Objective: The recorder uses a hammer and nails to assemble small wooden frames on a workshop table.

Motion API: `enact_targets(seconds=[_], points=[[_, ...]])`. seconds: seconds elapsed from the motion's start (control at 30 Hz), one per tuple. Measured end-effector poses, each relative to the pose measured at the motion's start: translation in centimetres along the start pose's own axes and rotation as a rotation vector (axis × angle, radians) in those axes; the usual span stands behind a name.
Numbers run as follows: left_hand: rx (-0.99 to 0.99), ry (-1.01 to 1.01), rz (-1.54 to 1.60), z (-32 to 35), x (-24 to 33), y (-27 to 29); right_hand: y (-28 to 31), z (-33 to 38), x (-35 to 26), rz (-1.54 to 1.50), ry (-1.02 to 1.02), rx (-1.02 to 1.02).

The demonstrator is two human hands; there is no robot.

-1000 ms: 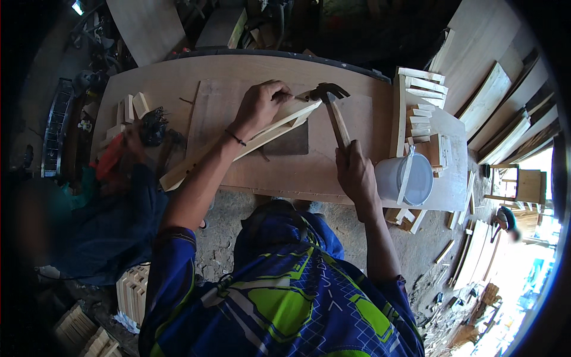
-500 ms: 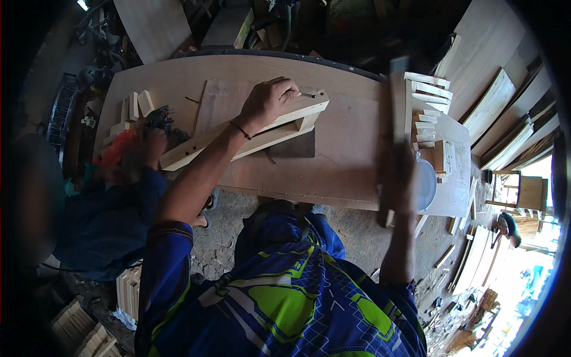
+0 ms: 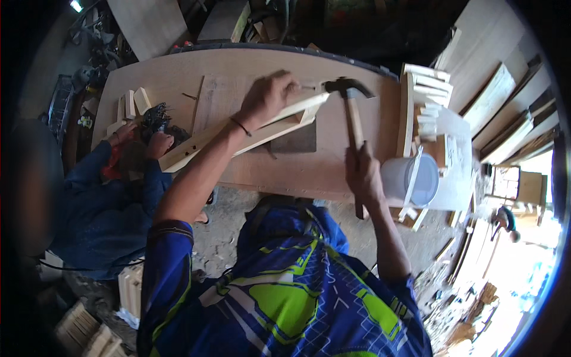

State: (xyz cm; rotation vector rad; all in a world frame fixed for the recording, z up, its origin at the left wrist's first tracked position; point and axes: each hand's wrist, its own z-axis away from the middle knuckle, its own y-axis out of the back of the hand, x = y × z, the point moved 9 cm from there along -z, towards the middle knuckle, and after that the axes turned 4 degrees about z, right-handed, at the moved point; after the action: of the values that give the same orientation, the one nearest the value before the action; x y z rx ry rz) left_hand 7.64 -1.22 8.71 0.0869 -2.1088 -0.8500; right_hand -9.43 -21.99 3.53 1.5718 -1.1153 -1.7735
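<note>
My right hand [image 3: 364, 175] grips a claw hammer [image 3: 354, 122] by its wooden handle. The dark hammer head is by the right end of a long pale wooden frame [image 3: 196, 144], close to my left fingers. My left hand [image 3: 267, 98] is closed in a pinch above that end, blurred by motion. A thin nail [image 3: 307, 87] sticks out of its fingertips toward the hammer head. The frame lies slantwise on the table, partly hidden under my left forearm. Dark spots mark its left end.
The plywood table [image 3: 250, 65] has a white bucket [image 3: 423, 181] on its right, near stacked wood pieces [image 3: 428, 83]. At left a co-worker's hands [image 3: 159, 144] are at a dark bundle [image 3: 156, 119] beside wood blocks [image 3: 141, 101]. Boards [image 3: 491, 89] lean at the right.
The hammer has swung left from over the table's right side to the frame's end. My left hand has lifted slightly with the nail. The bucket now shows more fully.
</note>
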Motion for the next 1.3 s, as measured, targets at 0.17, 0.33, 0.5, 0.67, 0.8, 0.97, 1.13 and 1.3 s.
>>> enact_targets(seconds=[0.17, 0.33, 0.5, 0.67, 0.8, 0.97, 1.13, 1.3], points=[[0.002, -0.052, 0.041, -0.9, 0.0, -0.4, 6.2, 1.4, -0.1, -0.217, -0.117, 0.142], [0.017, 0.001, 0.050, -1.5, 0.2, -0.3, 3.7, 2.0, 1.8, -0.415, -0.171, 0.092], [-0.011, -0.077, -0.100, -1.4, 1.4, -1.4, 5.0, 2.3, 0.9, -0.308, -0.136, 0.035], [-0.020, -0.082, -0.054, -1.7, 1.0, -2.2, 14.0, 1.8, -1.3, -0.551, -0.100, 0.246], [0.001, -0.084, -0.011, -1.7, 1.6, -1.9, 27.6, 5.0, -1.8, 0.437, 0.361, 0.773], [-0.001, -0.080, -0.040, -1.5, 1.7, -1.7, 30.3, 12.6, 13.9, 0.177, 0.247, 0.522], [-0.020, -0.083, -0.064, -1.5, 1.9, -2.0, 7.2, 2.1, 3.1, -0.146, 0.072, 0.206], [0.007, -0.127, -0.105, -0.6, 2.2, -2.4, 3.5, 3.1, -0.2, 0.009, -0.018, -0.045]])
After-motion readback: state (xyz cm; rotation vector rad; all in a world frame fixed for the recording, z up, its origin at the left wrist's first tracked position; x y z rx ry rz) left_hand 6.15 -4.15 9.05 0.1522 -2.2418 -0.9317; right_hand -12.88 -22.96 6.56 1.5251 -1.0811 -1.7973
